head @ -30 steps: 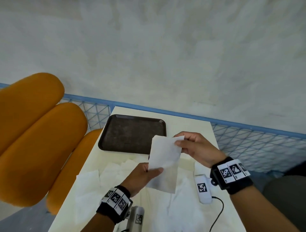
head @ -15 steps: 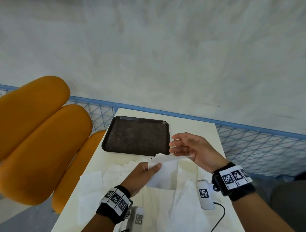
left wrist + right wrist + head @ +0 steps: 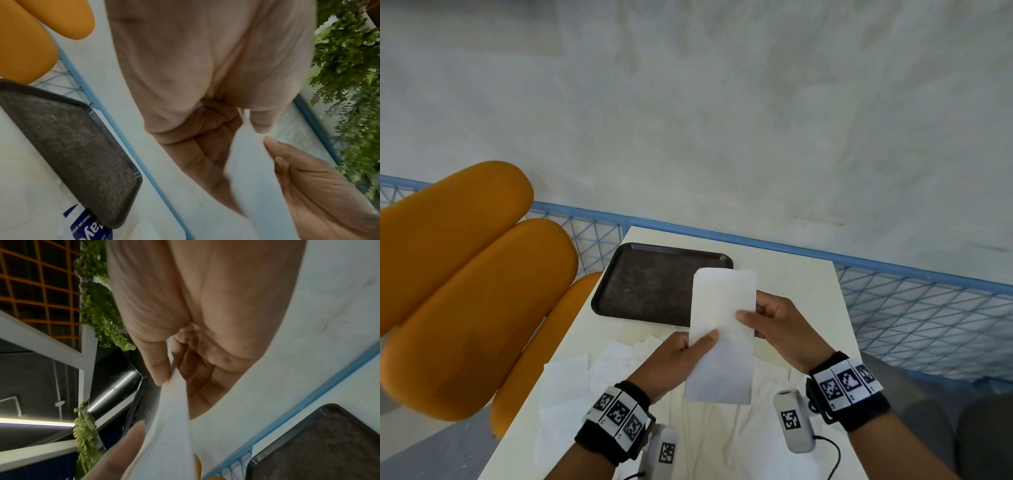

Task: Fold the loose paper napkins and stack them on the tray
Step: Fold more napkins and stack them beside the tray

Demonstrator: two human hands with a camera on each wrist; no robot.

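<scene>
Lying spread on the pale cream counter [image 3: 791, 270] at the near left are loose white paper napkins [image 3: 565, 394], with the dark brown rectangular plastic tray [image 3: 647, 284] beyond them, bare. Between and above them the left hand [image 3: 674, 359] pinches the left edge of a folded white paper napkin [image 3: 722, 329] between thumb and fingers [image 3: 205, 155], holding it upright in the air over the tray's near right corner. Opposite, the right hand [image 3: 787, 329] pinches that napkin's right edge, thumb in front and fingers behind.
</scene>
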